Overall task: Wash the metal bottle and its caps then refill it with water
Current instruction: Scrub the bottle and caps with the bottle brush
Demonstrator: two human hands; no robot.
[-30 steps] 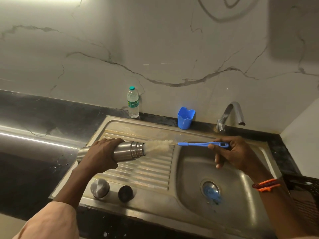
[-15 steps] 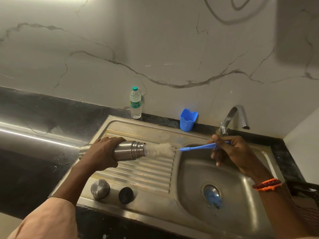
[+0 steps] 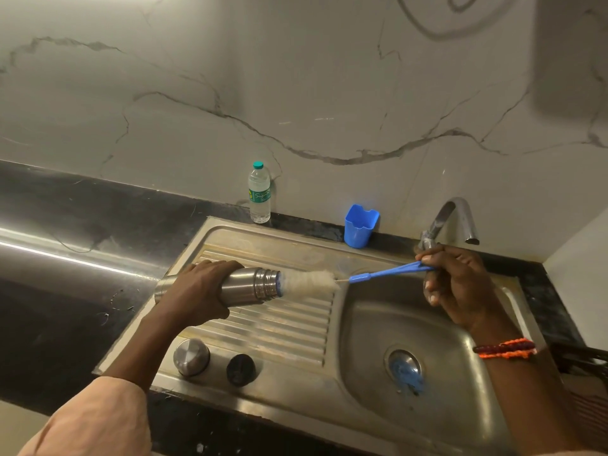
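Over a steel sink (image 3: 362, 399) set in a dark counter (image 3: 82, 225) below a veined marble wall (image 3: 296, 77), the left hand (image 3: 197, 291) grips the metal bottle (image 3: 250, 286) sideways above the ribbed drainboard (image 3: 279, 330), the right hand (image 3: 460, 284) pinches the blue brush (image 3: 378, 274) at its mouth, and two caps (image 3: 191, 357) stand on the near rim.

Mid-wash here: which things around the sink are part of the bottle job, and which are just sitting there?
In the job:
metal bottle, held by left hand
bottle brush, held by right hand
steel cap
black cap
tap

Just lying about:
plastic water bottle
blue cup
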